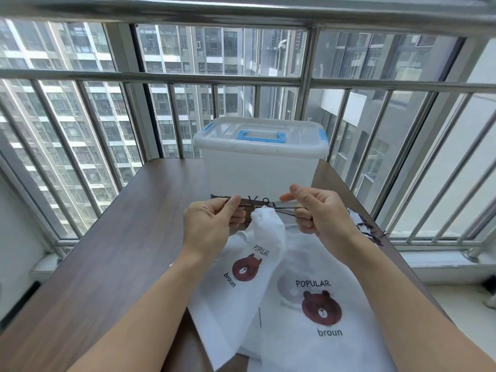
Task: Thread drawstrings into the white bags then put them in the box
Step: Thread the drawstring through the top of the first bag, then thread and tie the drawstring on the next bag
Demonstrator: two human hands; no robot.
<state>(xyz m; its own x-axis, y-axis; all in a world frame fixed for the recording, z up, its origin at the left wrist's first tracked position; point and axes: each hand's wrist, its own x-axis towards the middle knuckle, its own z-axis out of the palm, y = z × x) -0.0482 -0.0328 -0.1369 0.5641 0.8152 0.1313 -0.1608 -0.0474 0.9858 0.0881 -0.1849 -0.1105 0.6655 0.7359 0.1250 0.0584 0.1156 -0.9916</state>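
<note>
Head view: your left hand (212, 224) and right hand (319, 213) each pinch the dark drawstring (284, 209), stretched between them. White bag (257, 253) hangs from it, below your hands, before the lidded box (261, 162).

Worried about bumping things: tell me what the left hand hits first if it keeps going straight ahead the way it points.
Likely the white storage box: the left hand points away from the person toward its front wall. Depth is unclear.

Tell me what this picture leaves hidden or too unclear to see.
- Head view: what is inside the box; its frosted walls and shut lid hide it.
- Whether the drawstring runs through the bag; the bunched bag top and both grips, left hand and right hand, cover it.
- How many spare strings lie there; the right wrist hides part.
</note>
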